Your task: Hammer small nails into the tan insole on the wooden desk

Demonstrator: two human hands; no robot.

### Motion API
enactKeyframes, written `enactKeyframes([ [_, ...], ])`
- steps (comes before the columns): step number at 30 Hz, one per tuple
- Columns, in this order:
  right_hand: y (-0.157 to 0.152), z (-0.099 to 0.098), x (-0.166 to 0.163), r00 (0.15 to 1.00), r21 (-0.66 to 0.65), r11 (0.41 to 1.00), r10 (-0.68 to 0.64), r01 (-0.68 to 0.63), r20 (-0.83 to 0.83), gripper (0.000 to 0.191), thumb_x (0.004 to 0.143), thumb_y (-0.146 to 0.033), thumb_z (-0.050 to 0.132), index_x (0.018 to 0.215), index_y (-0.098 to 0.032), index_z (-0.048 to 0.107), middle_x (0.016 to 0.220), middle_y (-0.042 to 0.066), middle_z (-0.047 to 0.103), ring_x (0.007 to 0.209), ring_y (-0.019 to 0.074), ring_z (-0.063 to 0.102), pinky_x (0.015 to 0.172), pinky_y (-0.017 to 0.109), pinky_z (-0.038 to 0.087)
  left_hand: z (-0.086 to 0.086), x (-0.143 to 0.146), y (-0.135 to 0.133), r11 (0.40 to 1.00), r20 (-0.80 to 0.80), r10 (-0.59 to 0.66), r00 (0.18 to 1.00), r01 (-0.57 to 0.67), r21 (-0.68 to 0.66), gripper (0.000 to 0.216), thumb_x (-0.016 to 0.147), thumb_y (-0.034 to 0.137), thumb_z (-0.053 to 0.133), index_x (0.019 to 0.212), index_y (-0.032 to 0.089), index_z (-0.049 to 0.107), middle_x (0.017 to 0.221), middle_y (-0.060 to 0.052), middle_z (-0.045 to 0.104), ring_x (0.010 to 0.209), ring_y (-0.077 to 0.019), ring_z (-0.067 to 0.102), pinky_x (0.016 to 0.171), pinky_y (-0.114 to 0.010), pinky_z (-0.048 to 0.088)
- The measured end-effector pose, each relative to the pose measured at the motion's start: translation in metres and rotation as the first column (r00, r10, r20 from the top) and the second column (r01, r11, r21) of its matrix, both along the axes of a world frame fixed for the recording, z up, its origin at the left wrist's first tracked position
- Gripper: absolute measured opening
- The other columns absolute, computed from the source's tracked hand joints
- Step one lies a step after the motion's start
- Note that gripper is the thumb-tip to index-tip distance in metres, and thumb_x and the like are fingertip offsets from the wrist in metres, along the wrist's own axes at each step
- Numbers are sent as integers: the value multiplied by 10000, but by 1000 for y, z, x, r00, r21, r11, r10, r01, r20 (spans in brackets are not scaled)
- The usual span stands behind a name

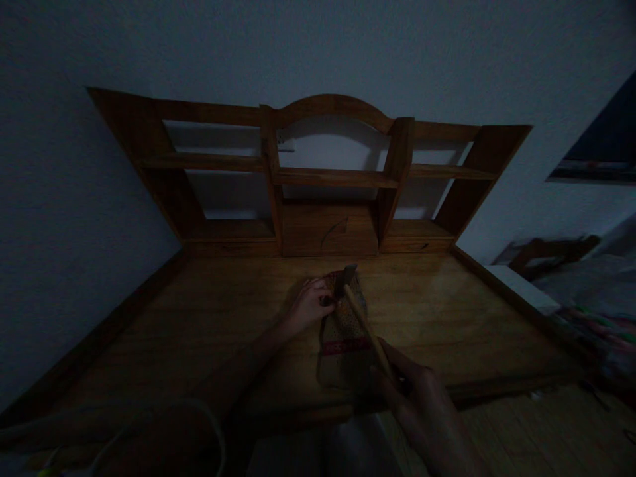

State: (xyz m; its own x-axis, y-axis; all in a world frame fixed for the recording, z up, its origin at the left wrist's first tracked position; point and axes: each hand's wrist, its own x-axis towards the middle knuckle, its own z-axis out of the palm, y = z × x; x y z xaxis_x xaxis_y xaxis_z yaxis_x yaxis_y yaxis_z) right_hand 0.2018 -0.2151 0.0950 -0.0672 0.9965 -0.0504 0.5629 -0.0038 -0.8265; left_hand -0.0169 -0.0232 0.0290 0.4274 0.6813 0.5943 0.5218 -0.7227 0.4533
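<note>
In the dim light, my right hand (pixel 417 391) is wrapped round the wooden handle of a hammer (pixel 365 321). The hammer's dark metal head is at the far end, close to the fingers of my left hand (pixel 313 298). Those left fingers are pinched together over a patterned cloth (pixel 342 348) with a red band; what lies between them, if anything, is too dark to make out. Flat on the desk (pixel 223 311), the cloth lies under the hammer head and partly beneath my left hand.
A wooden hutch (pixel 328 177) with open shelves and small drawers rises along the desk's back edge. Raised wooden rims border the desk's sides. At the right stand a chair (pixel 556 255) and a pile of fabrics (pixel 606 331). A blurred pale cord (pixel 213 421) crosses the lower left.
</note>
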Motion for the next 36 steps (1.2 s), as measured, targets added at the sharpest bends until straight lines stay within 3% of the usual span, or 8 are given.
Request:
enactKeyframes([
  [4, -1, 1, 0, 998, -4, 1000, 23, -22, 51, 532, 952, -452, 442, 1446, -254, 440, 1092, 5, 645, 1008, 139, 622, 817, 212, 489, -2, 0, 1, 999, 18, -11, 1000, 12, -49, 69, 750, 259, 702, 746, 194, 680, 806, -1, 561, 864, -125, 492, 826, -295, 351],
  [9, -6, 2, 2, 997, 29, 1000, -10, 7, 79, 472, 954, -507, 436, 1410, -386, 446, 1112, -53, 639, 1011, 117, 621, 805, 190, 480, 2, 2, 1, 994, 74, -40, 997, 47, -98, 177, 775, 344, 699, 739, 171, 685, 781, -15, 561, 813, -120, 489, 764, -281, 363],
  [12, -5, 1, 2, 993, 15, 1000, -20, 18, 116, 519, 949, -507, 436, 1430, -314, 450, 1075, -21, 652, 963, 128, 634, 793, 206, 485, 1, 2, 0, 991, 55, -25, 998, 32, -132, 184, 767, 323, 694, 727, 144, 677, 782, -28, 558, 819, -121, 489, 737, -267, 368],
  [14, -4, 3, 0, 995, -3, 999, 35, -35, 91, 570, 968, -446, 416, 1480, -198, 386, 1135, 30, 632, 1030, 143, 612, 850, 223, 472, -2, 2, 1, 989, 50, -3, 999, 10, -145, 175, 758, 311, 694, 719, 142, 671, 802, -31, 560, 830, -120, 487, 729, -258, 370],
  [20, -4, 16, -4, 995, -23, 1000, 11, -9, 99, 592, 973, -460, 401, 1474, -146, 385, 1038, 38, 651, 966, 140, 630, 816, 219, 473, -13, 1, 8, 992, 100, -50, 994, 61, -109, 100, 752, 278, 701, 753, 179, 683, 795, -14, 550, 831, -112, 480, 722, -248, 372],
  [22, -3, 17, -4, 997, -22, 1000, 24, -23, 80, 555, 971, -439, 406, 1464, -183, 407, 1069, 32, 647, 939, 149, 635, 770, 235, 477, -11, 1, 7, 992, 97, -50, 994, 60, -108, 134, 762, 300, 698, 739, 169, 680, 811, -21, 557, 826, -113, 484, 722, -250, 378],
  [31, 7, 16, 2, 1000, 43, 999, -20, 20, -11, 539, 939, -510, 476, 1404, -238, 484, 1262, 6, 573, 1110, 139, 584, 890, 189, 488, 4, -1, -1, 996, -9, -51, 999, 50, -68, 122, 769, 273, 713, 719, 166, 680, 759, -10, 552, 821, -111, 477, 719, -243, 367],
  [36, 13, 23, 1, 998, 45, 998, -51, 53, -36, 528, 916, -468, 519, 1381, -218, 518, 1171, 46, 621, 966, 170, 637, 751, 234, 528, 12, -7, 0, 994, -2, -52, 999, 52, -100, 198, 751, 340, 744, 713, 158, 678, 752, -10, 547, 804, -94, 491, 708, -233, 367],
])
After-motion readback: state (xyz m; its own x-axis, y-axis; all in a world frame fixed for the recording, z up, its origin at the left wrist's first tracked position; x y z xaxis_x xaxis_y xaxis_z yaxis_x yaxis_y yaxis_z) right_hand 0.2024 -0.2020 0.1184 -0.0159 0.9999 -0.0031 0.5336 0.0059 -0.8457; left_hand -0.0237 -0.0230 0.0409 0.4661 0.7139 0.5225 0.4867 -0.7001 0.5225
